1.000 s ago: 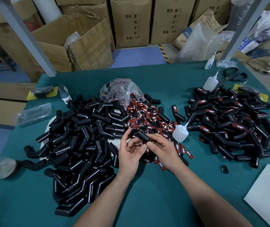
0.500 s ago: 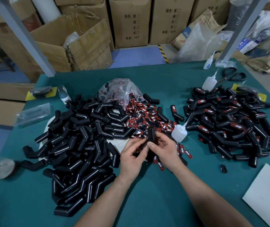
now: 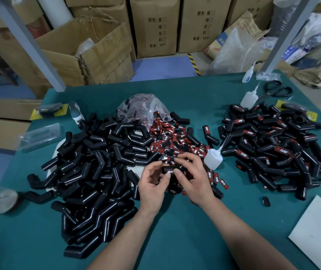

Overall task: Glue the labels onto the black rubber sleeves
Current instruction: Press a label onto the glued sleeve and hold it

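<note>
Over the middle of the green tabletop (image 3: 175, 240), a little toward its near edge, both hands hold one black rubber sleeve (image 3: 181, 168) with its red label (image 3: 170, 171) facing up. The left hand (image 3: 152, 185) pinches the sleeve's left end between thumb and curled fingers (image 3: 155, 165). The right hand (image 3: 193, 178) curls its fingers over the sleeve, thumb beside the label. A pile of unlabelled sleeves (image 3: 97, 172) lies toward the left edge and a labelled pile (image 3: 272, 149) toward the right, with loose labels (image 3: 175, 141) and a glue bottle (image 3: 213, 158) between them.

A black rubber sleeve (image 3: 179, 169) lies crosswise in the grip, held between the left hand (image 3: 152, 182) and the right hand (image 3: 193, 178). A red-and-black "TAPER" label (image 3: 169, 171) sits on its upper face. The heap of loose labels (image 3: 177, 141) lies just beyond the grip. The pile of bare sleeves (image 3: 89, 168) spreads to its left, and the pile of labelled sleeves (image 3: 272, 145) sits well to its right.
</note>
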`<state>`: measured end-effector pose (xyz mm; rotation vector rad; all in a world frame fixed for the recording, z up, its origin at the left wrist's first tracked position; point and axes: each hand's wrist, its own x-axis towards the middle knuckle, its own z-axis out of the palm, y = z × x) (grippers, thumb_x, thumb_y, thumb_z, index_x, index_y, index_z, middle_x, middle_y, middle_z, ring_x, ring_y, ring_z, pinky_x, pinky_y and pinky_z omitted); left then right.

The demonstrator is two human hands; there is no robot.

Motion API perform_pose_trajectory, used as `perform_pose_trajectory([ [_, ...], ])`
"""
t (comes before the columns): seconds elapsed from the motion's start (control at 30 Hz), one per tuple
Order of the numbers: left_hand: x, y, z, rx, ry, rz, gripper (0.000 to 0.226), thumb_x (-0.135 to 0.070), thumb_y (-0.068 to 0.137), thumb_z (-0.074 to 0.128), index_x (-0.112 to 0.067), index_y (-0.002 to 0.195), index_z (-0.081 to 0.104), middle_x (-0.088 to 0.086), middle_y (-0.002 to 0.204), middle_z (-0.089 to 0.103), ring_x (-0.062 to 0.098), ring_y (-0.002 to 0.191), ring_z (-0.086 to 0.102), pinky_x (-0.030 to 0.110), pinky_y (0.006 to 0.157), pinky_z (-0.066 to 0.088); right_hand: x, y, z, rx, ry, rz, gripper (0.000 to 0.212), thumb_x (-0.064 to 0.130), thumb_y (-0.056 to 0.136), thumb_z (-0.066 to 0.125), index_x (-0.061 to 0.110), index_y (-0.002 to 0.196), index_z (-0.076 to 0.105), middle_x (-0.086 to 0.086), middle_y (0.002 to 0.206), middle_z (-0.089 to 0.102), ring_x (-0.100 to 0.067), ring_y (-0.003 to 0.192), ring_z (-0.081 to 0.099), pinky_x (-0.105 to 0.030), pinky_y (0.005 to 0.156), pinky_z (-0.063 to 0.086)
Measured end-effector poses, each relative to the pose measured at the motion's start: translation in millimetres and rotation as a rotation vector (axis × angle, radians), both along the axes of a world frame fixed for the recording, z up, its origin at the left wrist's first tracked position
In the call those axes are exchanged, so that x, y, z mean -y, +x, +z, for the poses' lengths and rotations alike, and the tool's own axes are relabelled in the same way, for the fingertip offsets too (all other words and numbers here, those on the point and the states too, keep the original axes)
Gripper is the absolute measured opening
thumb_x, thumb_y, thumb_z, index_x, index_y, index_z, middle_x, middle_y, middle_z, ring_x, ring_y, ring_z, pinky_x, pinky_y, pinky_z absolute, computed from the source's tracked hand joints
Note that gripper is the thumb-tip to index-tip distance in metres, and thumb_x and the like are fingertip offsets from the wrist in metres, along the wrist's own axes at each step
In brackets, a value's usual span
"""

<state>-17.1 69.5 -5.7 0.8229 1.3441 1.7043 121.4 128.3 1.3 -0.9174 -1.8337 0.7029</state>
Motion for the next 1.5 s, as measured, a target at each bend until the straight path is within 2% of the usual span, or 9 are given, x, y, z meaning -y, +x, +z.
perform_pose_trajectory([
  [0.17,0,-2,-1,0.073,-0.003,0.015,0.03,-0.017,0.078,0.081,-0.03,0.104,0.077,-0.012,0.1,0.077,0.0,0.089,0.069,0.016,0.079,0.055,-2,-3,-7,0.136,0.121,-0.069,0.019,0.027,0.094,0.067,0.012,0.099,0.078,0.001,0.116,0.066,-0.026,0.116,0.054,-0.043,0.103,0.04],
  [0.33,-3,-4,1,0.121,-0.007,0.003,0.031,-0.034,0.075,0.081,-0.037,0.106,0.08,-0.003,0.105,0.079,0.009,0.097,0.073,0.021,0.084,0.056,1,-5,-13,0.068,0.028,-0.006,0.02,0.025,0.095,0.066,0.007,0.098,0.075,0.003,0.1,0.07,-0.02,0.104,0.06,-0.039,0.092,0.05],
  [0.47,-2,-4,1,0.134,-0.014,0.004,0.032,-0.02,0.084,0.08,-0.033,0.113,0.075,-0.006,0.104,0.078,0.005,0.096,0.072,0.019,0.081,0.057,2,-7,-11,0.057,-0.024,-0.027,0.022,0.027,0.096,0.063,0.007,0.098,0.072,0.008,0.097,0.066,-0.014,0.099,0.059,-0.029,0.089,0.049],
  [0.6,-3,-3,4,0.11,-0.024,0.005,0.026,-0.017,0.086,0.081,-0.037,0.101,0.076,-0.007,0.095,0.076,0.004,0.089,0.07,0.02,0.077,0.058,4,-7,-8,0.069,-0.071,-0.033,0.023,0.028,0.098,0.059,0.008,0.098,0.07,0.016,0.096,0.059,-0.007,0.096,0.057,-0.02,0.086,0.045],
  [0.83,-2,-2,3,0.071,-0.029,0.003,0.024,-0.033,0.078,0.081,-0.038,0.1,0.076,-0.008,0.095,0.076,0.003,0.088,0.069,0.018,0.079,0.056,6,-8,-11,0.108,-0.031,-0.054,0.021,0.026,0.098,0.059,0.007,0.097,0.069,0.006,0.093,0.063,-0.008,0.093,0.055,-0.016,0.085,0.043],
  [1.07,-4,0,1,0.06,-0.051,0.013,0.029,-0.017,0.085,0.073,-0.039,0.103,0.076,-0.008,0.098,0.076,0.005,0.092,0.07,0.018,0.082,0.055,5,-8,-16,0.152,-0.009,-0.026,0.022,0.028,0.098,0.059,0.009,0.104,0.068,0.002,0.1,0.066,-0.013,0.096,0.057,-0.021,0.086,0.046],
  [1.23,-6,-1,4,0.096,-0.08,0.046,0.025,-0.021,0.086,0.073,-0.037,0.104,0.08,0.0,0.105,0.079,0.011,0.097,0.073,0.019,0.081,0.056,3,-9,-16,0.15,-0.002,0.016,0.024,0.029,0.097,0.061,0.013,0.116,0.065,0.006,0.106,0.064,-0.012,0.1,0.057,-0.019,0.089,0.046],
  [1.37,-7,3,5,0.116,-0.088,0.073,0.032,-0.004,0.094,0.073,-0.034,0.103,0.081,0.002,0.105,0.079,0.011,0.096,0.074,0.018,0.078,0.056,1,-8,-16,0.133,-0.026,0.033,0.026,0.025,0.097,0.062,0.009,0.117,0.066,0.012,0.109,0.06,-0.012,0.101,0.058,-0.026,0.083,0.052],
  [1.5,-7,13,6,0.117,-0.083,0.111,0.031,-0.004,0.095,0.071,-0.032,0.106,0.079,0.0,0.108,0.078,0.014,0.102,0.073,0.022,0.087,0.057,1,-6,-15,0.069,-0.04,0.051,0.024,0.023,0.095,0.063,0.013,0.118,0.065,0.02,0.107,0.058,-0.002,0.098,0.058,-0.018,0.081,0.05],
])
